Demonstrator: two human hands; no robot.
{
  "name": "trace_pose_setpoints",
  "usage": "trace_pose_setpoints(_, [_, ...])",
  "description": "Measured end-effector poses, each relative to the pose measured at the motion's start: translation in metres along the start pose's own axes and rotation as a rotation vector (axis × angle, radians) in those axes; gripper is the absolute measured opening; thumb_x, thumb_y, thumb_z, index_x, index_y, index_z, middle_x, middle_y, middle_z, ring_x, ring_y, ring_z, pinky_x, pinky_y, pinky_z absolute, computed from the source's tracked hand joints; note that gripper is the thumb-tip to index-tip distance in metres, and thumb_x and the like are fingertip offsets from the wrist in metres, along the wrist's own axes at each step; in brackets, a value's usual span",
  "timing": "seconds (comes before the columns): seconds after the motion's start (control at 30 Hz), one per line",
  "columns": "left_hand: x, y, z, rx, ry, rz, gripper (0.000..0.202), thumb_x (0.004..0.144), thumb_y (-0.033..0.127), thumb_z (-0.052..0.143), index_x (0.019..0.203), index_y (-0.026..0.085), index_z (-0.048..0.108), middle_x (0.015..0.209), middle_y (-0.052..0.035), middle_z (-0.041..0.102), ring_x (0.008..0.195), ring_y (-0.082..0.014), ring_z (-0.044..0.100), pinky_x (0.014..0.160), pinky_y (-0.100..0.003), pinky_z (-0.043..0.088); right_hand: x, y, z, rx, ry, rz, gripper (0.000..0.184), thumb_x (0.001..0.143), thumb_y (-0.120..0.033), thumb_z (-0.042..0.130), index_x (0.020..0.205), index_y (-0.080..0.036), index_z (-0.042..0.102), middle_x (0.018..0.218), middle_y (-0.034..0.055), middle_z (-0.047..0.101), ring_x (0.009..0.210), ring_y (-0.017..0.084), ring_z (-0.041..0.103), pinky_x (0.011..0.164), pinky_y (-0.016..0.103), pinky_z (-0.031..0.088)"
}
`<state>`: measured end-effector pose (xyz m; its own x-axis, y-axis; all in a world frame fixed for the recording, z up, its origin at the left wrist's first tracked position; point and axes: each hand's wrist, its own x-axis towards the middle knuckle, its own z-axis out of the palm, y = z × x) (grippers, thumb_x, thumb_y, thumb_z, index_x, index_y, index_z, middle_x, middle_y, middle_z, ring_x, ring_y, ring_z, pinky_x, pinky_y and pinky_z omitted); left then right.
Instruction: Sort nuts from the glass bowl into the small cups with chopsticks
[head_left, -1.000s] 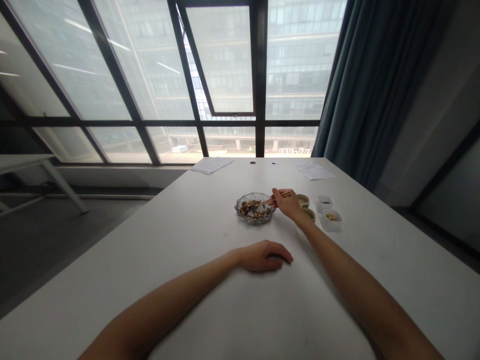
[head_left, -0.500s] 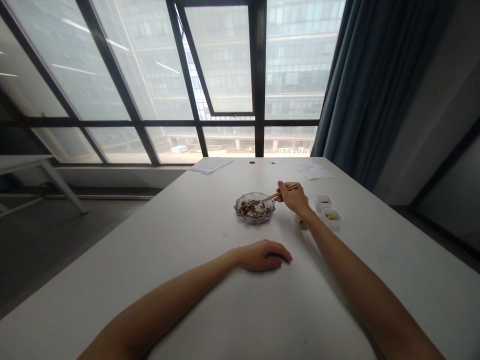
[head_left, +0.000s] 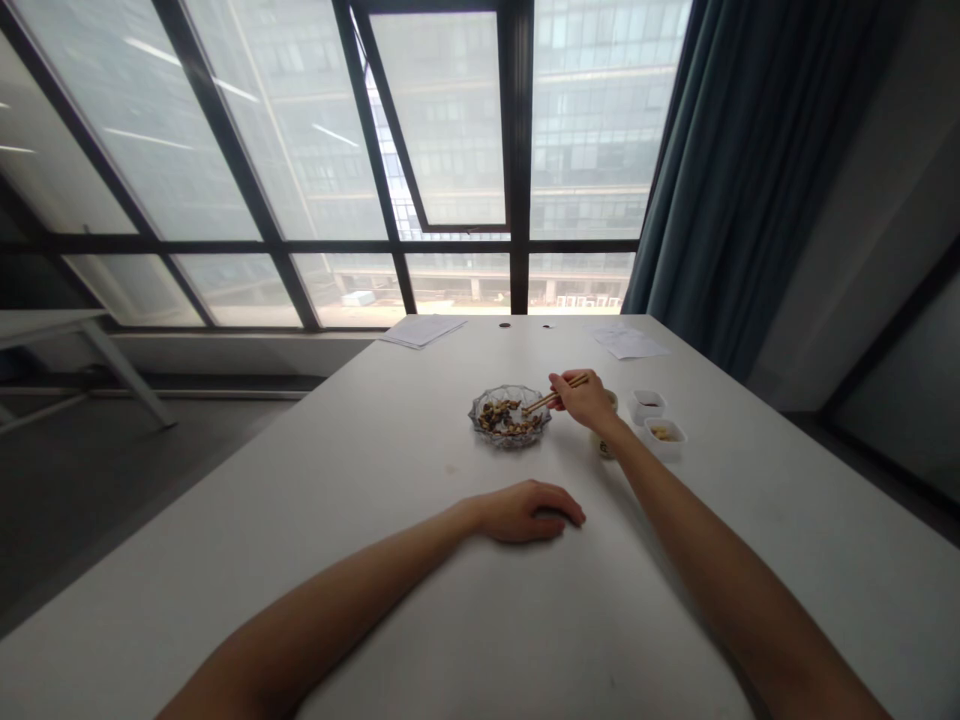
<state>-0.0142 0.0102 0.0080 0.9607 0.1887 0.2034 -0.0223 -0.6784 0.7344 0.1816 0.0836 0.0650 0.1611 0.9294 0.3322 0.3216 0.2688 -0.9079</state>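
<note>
My right hand (head_left: 586, 400) is closed around a pair of wooden chopsticks (head_left: 556, 394), whose tips reach into a clear, scalloped glass bowl (head_left: 510, 443). Small brown and yellowish food pieces (head_left: 495, 415) lie in the bowl; their kind is too small to tell. Whether the tips pinch a piece cannot be made out. My left hand (head_left: 525, 508) rests on the table in front of the bowl, its fingers loosely extended, with nothing seen in it. Behind my right wrist, a round container (head_left: 604, 446) is mostly hidden.
Two small white tubs stand right of my right hand: one (head_left: 646, 404) with dark contents, the other (head_left: 665, 437) with yellowish pieces. Papers (head_left: 424, 330) lie at the white table's (head_left: 360, 440) far left, and more sheets (head_left: 630, 342) at its far right. Windows and a blue curtain (head_left: 720, 200) are beyond.
My right hand has moved slightly down and nearer, with the chopsticks lower over the right part of the bowl. My left hand has stayed in place.
</note>
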Motion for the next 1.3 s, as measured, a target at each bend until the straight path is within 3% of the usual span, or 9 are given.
trace_pose_setpoints(0.23, [0.001,0.0,0.001,-0.008,0.007,-0.007,0.031,0.096,0.027,0.059,0.125,0.021,0.068,0.126,-0.0118,0.071,0.117,-0.0222,0.067,0.107,-0.034,0.049,-0.002,-0.001,-0.002,-0.069,-0.025,-0.038,0.031,0.089,-0.041,0.069,0.068,-0.018,0.067,0.065,0.0088,0.074,0.057,0.022,0.074,0.054,0.027,0.059])
trace_pose_setpoints(0.5, [0.001,0.002,0.0,-0.011,0.002,-0.016,0.031,0.096,0.028,0.059,0.125,0.021,0.068,0.126,-0.0115,0.071,0.117,-0.0225,0.067,0.107,-0.035,0.049,-0.004,-0.004,0.0,-0.07,0.036,-0.009,0.028,0.086,-0.041,0.071,0.069,-0.021,0.066,0.066,0.0076,0.075,0.061,0.022,0.075,0.057,0.028,0.06])
trace_pose_setpoints(1.03, [0.0,0.0,0.0,-0.007,-0.002,-0.017,0.032,0.097,0.027,0.058,0.126,0.021,0.068,0.126,-0.0115,0.071,0.117,-0.0222,0.066,0.108,-0.035,0.049,-0.006,-0.011,0.003,0.092,0.028,0.079,0.03,0.09,-0.035,0.068,0.065,-0.02,0.063,0.067,0.01,0.075,0.057,0.023,0.075,0.055,0.031,0.063])
trace_pose_setpoints(1.17, [0.0,0.0,0.0,-0.014,-0.002,-0.012,0.032,0.097,0.027,0.057,0.126,0.021,0.067,0.127,-0.0119,0.071,0.117,-0.0222,0.066,0.108,-0.035,0.048,-0.004,-0.027,-0.01,0.123,0.068,0.013,0.03,0.089,-0.036,0.07,0.067,-0.017,0.064,0.063,0.0105,0.073,0.055,0.022,0.074,0.052,0.028,0.062])
trace_pose_setpoints(1.3, [0.0,-0.001,0.001,-0.016,-0.004,-0.013,0.031,0.097,0.029,0.058,0.125,0.022,0.068,0.126,-0.0117,0.071,0.117,-0.0221,0.066,0.107,-0.035,0.048,0.0,-0.049,-0.046,0.094,0.175,-0.084,0.034,0.088,-0.043,0.071,0.07,-0.014,0.066,0.065,0.0108,0.073,0.054,0.021,0.073,0.052,0.027,0.063])
